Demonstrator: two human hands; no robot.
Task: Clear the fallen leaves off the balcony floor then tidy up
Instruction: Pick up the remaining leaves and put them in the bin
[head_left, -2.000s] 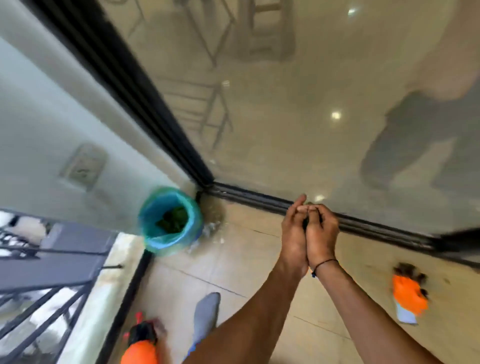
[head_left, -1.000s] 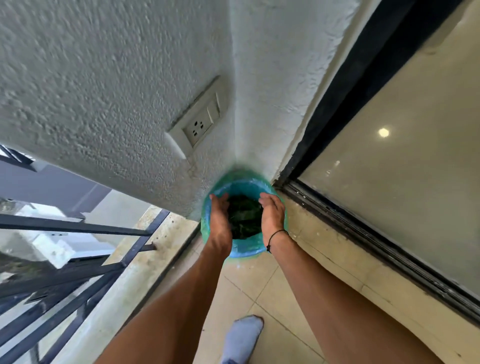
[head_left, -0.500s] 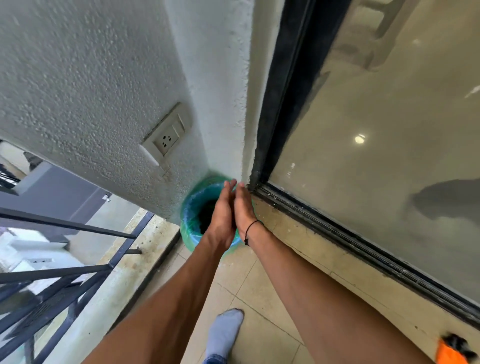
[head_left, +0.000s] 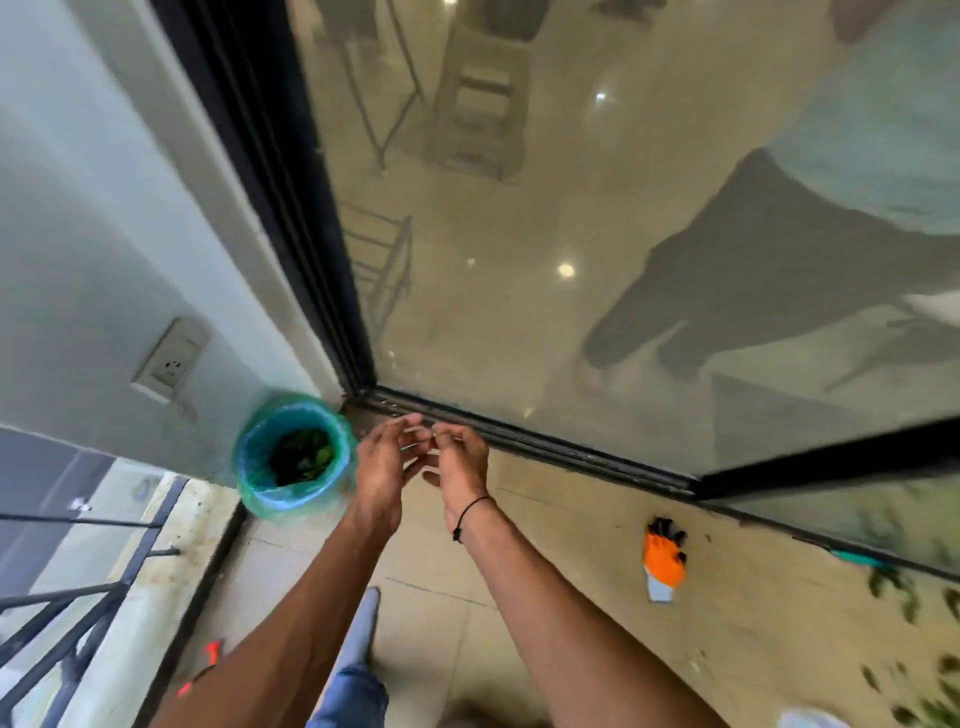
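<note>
**Both hands empty beside the bin, leaves left at the floor's right edge**

I see my left hand (head_left: 382, 462) and right hand (head_left: 460, 460) raised together above the balcony floor (head_left: 571, 597), palms turned toward each other, fingertips nearly meeting. The fingers on both are loosely curved and hold nothing. A thin black cord sits round my right wrist.

Just left of my left hand, the bin (head_left: 291, 457) stands in the floor's far left corner, where the white wall (head_left: 104, 234) meets the black frame of the sliding glass door (head_left: 571, 208). It has a green-blue liner folded over its rim, and dark green leaves lie inside it.

More fallen leaves (head_left: 919, 613) lie scattered along the right edge of the floor, blurred. An orange glove (head_left: 664, 558) lies flat on the floor well right of my right hand, near the door track. Something orange and black (head_left: 205, 665) shows by the floor's near left edge, partly hidden behind my left forearm; I cannot tell what it is. A wall socket (head_left: 169, 361) sits above the bin, and a dark railing (head_left: 67, 623) runs along the left edge.
</note>
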